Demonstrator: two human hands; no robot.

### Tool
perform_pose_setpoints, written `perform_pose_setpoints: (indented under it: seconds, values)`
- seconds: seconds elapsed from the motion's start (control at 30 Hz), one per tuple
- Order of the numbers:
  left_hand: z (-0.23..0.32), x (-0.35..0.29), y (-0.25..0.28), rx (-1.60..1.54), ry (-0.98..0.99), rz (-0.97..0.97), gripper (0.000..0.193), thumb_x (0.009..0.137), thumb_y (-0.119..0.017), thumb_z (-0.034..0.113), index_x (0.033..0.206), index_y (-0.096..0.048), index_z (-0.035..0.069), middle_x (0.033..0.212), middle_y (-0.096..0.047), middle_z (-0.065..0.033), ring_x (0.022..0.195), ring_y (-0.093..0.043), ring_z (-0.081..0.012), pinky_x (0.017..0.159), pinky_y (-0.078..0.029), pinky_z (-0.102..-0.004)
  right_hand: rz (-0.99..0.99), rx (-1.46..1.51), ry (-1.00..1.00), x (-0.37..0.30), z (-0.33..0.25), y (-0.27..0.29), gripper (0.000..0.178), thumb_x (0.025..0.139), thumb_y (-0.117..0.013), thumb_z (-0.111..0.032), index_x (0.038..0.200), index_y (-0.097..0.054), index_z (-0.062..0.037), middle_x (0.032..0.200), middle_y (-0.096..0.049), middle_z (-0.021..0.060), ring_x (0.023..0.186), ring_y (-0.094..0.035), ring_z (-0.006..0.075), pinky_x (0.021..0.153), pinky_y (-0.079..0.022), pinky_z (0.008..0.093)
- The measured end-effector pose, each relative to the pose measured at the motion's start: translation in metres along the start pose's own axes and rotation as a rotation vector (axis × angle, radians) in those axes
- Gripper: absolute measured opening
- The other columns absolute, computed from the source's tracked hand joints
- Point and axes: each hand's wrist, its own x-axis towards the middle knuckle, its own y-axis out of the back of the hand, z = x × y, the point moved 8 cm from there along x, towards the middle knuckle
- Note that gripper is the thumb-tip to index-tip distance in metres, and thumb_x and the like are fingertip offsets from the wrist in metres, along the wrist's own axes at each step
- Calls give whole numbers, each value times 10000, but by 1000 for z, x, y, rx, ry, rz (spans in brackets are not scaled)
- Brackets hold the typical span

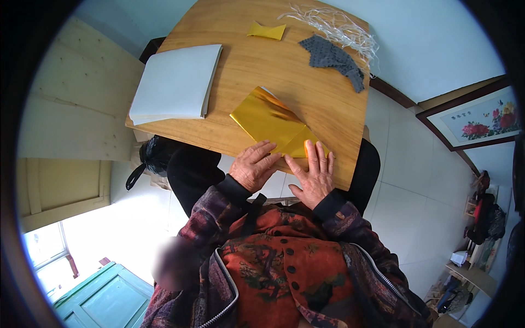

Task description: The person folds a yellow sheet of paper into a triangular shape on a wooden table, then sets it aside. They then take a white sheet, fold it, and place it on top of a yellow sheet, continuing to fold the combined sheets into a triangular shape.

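Observation:
A sheet of shiny gold paper [268, 117], partly folded over, lies near the front edge of the wooden table. A sliver of its white underside shows at the upper edge, and creases run across its right part. My left hand [254, 165] rests at the paper's lower edge with its fingers stretched forward. My right hand [315, 174] lies flat, fingers spread, on the paper's lower right corner. Neither hand grips anything; both press or touch the sheet.
A stack of white sheets [174, 83] lies on the wooden table [257, 65] at the left. Toward the back are a small folded gold piece [266, 31], a grey cloth [332, 59] and a tangle of clear plastic strands [333, 26]. A black bag [156, 156] hangs below the left edge.

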Motion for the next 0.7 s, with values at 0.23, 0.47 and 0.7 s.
perform_pose_setpoints:
  seconds: [0.23,0.47,0.7]
  values:
    - [-9,5,1,-121,203,112,195,774,-686,51,968,-664,52,1119,-644,-93,1024,-612,-316,864,-496,-413,1,-4,-18,0,0,0,940,640,-856,-281,1465,-409,-335,1586,-144,210,1448,-150,443,1099,-194,678]
    - [-13,11,-3,-179,388,96,129,740,-696,65,863,-656,68,1095,-615,-64,996,-566,-297,839,-436,-411,17,-14,-21,1,-2,2,940,631,-866,-289,1460,-424,-326,1584,-157,205,1451,-154,436,1105,-193,664]
    - [-9,14,-12,-76,528,120,80,757,-702,93,802,-642,67,1075,-602,-74,1027,-543,-288,894,-394,-403,-29,-18,-45,1,-1,1,940,633,-866,-280,1462,-423,-315,1584,-148,202,1450,-153,431,1108,-191,661]
